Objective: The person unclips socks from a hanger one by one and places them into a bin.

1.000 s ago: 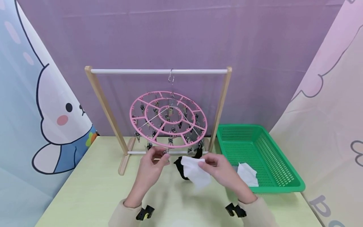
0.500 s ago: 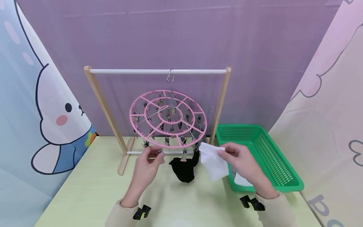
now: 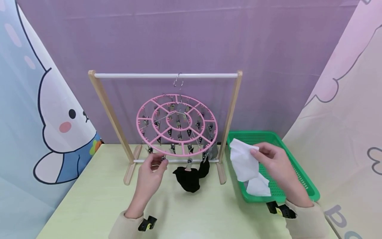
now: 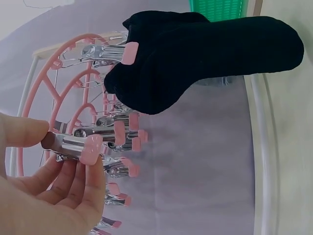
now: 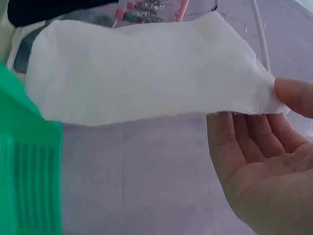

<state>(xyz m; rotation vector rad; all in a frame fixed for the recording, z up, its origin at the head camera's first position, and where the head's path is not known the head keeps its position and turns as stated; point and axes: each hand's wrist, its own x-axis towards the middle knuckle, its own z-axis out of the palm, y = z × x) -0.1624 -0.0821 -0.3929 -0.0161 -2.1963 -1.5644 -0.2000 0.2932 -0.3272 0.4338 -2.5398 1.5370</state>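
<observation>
My left hand (image 3: 151,174) pinches a metal clip (image 4: 73,147) with pink tips at the front of the round pink hanger (image 3: 182,155). From a neighbouring clip (image 4: 108,53) hangs a black sock (image 4: 195,54), just right of that hand. In my right hand (image 3: 276,166), thumb and fingers pinch one end of a white sock (image 5: 146,73), whose length hangs down in front of the green basket (image 3: 301,172). Another white piece of cloth (image 3: 259,186) lies in the basket's near left part, partly behind the held sock.
The hanger is hooked on the white bar (image 3: 134,75) of a wooden rack (image 3: 108,111) on the pale table (image 3: 89,199). Several free clips dangle from its rings. Something grey (image 3: 212,151) hangs at the hanger's right side. A purple curtain (image 3: 268,66) stands behind.
My right hand has carried the white sock rightward, from in front of the black sock to over the basket. The hanger has turned, its front clips and black sock shifting left; my left hand drifts left too.
</observation>
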